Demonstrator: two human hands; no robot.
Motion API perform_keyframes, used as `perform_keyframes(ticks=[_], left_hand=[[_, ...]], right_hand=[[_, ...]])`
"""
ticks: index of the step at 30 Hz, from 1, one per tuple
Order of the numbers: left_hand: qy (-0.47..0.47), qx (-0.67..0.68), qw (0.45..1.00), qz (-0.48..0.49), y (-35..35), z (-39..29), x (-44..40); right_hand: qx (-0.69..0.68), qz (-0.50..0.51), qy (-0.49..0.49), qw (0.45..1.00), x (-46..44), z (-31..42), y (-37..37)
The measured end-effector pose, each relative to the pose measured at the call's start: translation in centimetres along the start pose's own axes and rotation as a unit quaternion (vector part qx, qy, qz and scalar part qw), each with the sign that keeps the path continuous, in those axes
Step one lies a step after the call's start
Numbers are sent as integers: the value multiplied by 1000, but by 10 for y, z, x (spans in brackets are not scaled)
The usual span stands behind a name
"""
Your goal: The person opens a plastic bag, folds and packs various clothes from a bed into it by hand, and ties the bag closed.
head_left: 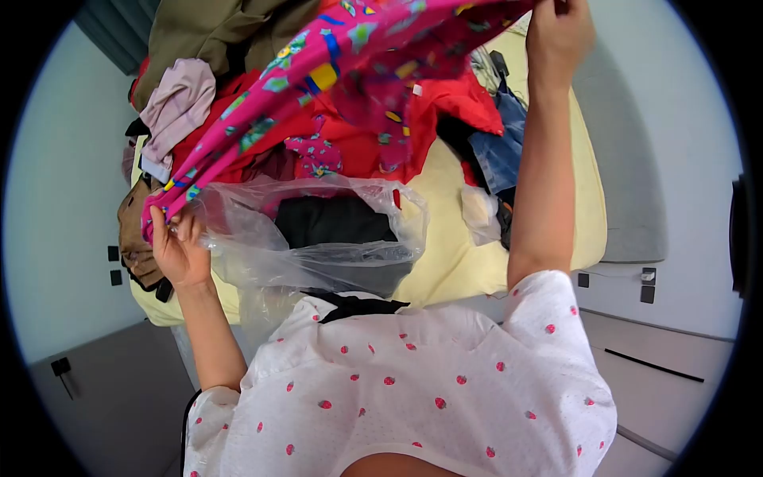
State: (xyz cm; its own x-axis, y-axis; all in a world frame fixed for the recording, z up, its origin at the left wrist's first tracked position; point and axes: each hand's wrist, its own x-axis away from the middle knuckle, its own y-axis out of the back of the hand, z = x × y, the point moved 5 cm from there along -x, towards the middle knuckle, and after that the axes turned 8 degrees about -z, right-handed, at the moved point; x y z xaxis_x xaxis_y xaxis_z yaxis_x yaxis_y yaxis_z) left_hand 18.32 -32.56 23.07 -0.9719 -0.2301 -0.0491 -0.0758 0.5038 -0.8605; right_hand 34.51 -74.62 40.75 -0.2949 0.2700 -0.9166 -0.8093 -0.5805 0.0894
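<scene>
A bright pink garment (318, 71) with a blue, green and yellow print is stretched slantwise between my two hands; its exact kind does not show. My left hand (181, 250) pinches its lower left end beside the rim of a clear plastic bag (246, 266). Raised at the upper right, my right hand (560, 40) grips the other end, partly cut off by the frame's top edge. Inside the open bag lies dark folded cloth (334, 222). Behind the pink garment spreads red clothing (461, 103), partly hidden by it.
A pale yellow bed (445, 262) bears a heap of clothes, including an olive garment (207, 40), a light pink one (179, 107) and blue denim (501, 147). A small white plastic packet (479, 215) lies at the right. Grey cabinets (111, 389) stand at the sides.
</scene>
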Motion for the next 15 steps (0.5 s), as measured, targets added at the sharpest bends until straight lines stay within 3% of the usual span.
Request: perform_keyframes(ticks=[1, 3, 5, 6, 9, 12, 15], left_hand=[[-1, -6, 1000, -8, -1, 6, -2], [20, -7, 998, -59, 3, 20, -2], [58, -5, 995, -75, 14, 34, 7], [88, -18, 987, -131, 20, 43, 15], [160, -196, 943, -215, 41, 70, 51], [251, -269, 899, -237, 56, 99, 81], [296, -283, 884, -224, 57, 118, 100]], right_hand=[[0, -48, 49, 998, 8, -1, 9], [-15, -19, 21, 999, 61, -7, 17], [41, 114, -46, 992, 131, -41, 20], [6, 132, -37, 991, 170, -62, 23], [133, 380, -202, 893, 305, -137, 48], [175, 439, -282, 835, 347, -136, 72], [89, 375, -313, 868, 344, -119, 59]])
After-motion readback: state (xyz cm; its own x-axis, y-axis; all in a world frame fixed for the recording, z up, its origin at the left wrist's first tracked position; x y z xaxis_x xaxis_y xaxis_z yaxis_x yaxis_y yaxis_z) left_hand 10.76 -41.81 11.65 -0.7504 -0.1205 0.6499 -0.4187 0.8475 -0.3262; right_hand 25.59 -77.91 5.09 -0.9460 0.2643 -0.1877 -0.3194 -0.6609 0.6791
